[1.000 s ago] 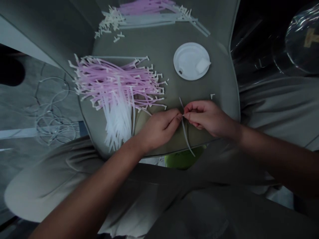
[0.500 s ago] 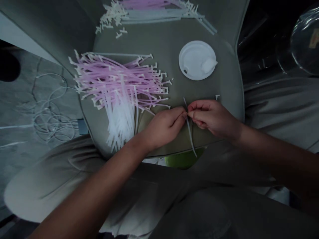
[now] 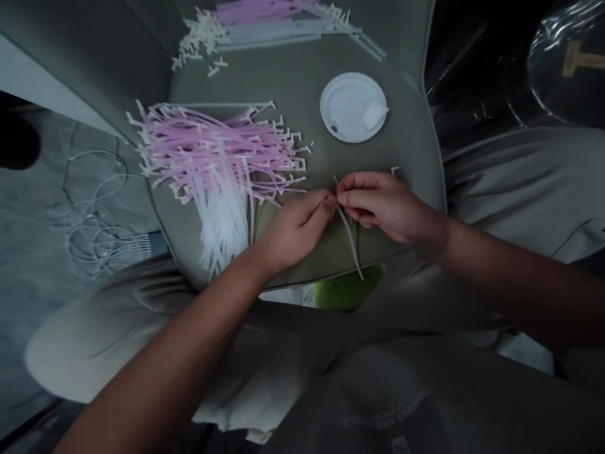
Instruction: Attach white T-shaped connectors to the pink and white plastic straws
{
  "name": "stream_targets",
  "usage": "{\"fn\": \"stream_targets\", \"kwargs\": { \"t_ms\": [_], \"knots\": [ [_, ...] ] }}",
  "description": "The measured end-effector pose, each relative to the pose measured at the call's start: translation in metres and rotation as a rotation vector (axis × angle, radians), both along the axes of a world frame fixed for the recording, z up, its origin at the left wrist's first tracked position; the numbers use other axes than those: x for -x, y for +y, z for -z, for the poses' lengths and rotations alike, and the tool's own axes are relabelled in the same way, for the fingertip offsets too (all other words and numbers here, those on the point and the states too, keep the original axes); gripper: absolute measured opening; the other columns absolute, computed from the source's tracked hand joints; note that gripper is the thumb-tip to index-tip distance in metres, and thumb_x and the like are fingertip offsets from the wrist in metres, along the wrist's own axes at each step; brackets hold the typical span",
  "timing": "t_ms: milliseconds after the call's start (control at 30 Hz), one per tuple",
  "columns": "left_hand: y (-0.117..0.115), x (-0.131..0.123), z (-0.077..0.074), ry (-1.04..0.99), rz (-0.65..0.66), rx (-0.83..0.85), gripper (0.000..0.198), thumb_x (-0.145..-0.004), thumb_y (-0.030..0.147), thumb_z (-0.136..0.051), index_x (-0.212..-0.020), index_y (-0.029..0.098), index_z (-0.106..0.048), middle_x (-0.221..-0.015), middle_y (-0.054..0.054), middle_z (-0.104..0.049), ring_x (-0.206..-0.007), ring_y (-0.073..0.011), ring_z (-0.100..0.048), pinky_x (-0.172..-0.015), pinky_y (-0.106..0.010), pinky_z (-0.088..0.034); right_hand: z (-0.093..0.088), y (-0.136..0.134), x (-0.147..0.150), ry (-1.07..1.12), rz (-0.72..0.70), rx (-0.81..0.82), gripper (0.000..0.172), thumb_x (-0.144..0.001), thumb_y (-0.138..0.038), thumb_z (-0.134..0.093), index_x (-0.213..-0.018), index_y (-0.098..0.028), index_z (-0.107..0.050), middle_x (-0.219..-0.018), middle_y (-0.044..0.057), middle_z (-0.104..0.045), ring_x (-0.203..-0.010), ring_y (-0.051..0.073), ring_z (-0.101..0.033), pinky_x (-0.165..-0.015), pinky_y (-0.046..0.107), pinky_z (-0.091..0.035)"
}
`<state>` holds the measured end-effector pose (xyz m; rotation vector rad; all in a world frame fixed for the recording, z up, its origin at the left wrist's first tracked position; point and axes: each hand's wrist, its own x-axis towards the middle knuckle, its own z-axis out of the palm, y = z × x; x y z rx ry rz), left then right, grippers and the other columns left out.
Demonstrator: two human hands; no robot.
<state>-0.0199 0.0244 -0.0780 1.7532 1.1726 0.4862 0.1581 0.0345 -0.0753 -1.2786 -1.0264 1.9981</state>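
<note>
Above the front part of a grey-green chair seat, my two hands meet fingertip to fingertip. Between the thumb and fingers of my left hand [image 3: 305, 224] a thin whitish plastic tube [image 3: 350, 243] is pinched, its long end hanging down past the seat edge. My right hand [image 3: 380, 202] is closed in a pinch at the same spot, against the tube's upper part; the fingertips hide what exactly it grips. Left of my hands lies a heap of pink tubes [image 3: 227, 142] with small white end fittings. Plain white tubes [image 3: 222, 221] lie across its lower side.
A white round lid [image 3: 354, 107] with a small white lump on it sits on the chair seat [image 3: 265, 79]. Loose white connectors [image 3: 203, 34] and more tubes lie at the back. One small connector [image 3: 394, 170] rests beyond my right hand. Coiled cables [image 3: 99, 239] are on the floor.
The whole view has shifted, so the seat and its things appear farther left and slightly higher. Both hands keep their pinch at the tube, which hangs a little more slanted.
</note>
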Motion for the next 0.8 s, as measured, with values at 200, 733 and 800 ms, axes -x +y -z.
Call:
{"fn": "stream_targets", "kwargs": {
  "t_ms": [200,733,800],
  "knots": [
    [-0.006,-0.001,0.001,-0.008,-0.052,-0.060,0.032,-0.097,0.033,-0.041,-0.075,0.017,-0.058,-0.060,0.003,-0.051,-0.060,-0.0101,-0.049,-0.060,-0.023,-0.039,0.003,-0.005,-0.003,0.025,0.048,-0.121,0.003,-0.081,-0.018,-0.061,-0.079,-0.015,-0.062,-0.064,-0.004,-0.057,-0.042,0.002,-0.036,-0.038,0.018,-0.023],
    [-0.003,0.029,-0.019,0.266,-0.046,-0.324,0.026,-0.092,0.032,-0.052,-0.109,0.018,-0.067,-0.101,-0.007,-0.067,-0.087,-0.0187,-0.062,-0.076,-0.030,-0.051,-0.007,-0.007,-0.045,0.059,0.191,-0.049,0.008,-0.083,-0.019,-0.058,-0.076,-0.016,-0.058,-0.067,0.002,-0.067,-0.040,0.003,-0.038,-0.040,0.021,-0.021],
    [-0.008,0.027,-0.015,0.393,0.069,-0.424,0.027,-0.093,0.029,-0.050,-0.113,0.019,-0.066,-0.108,-0.008,-0.066,-0.096,-0.0212,-0.063,-0.083,-0.033,-0.051,-0.010,-0.011,-0.048,0.052,0.193,-0.034,0.008,-0.084,-0.018,-0.058,-0.075,-0.016,-0.058,-0.066,0.002,-0.067,-0.040,0.004,-0.038,-0.040,0.021,-0.020]
  ]
}}
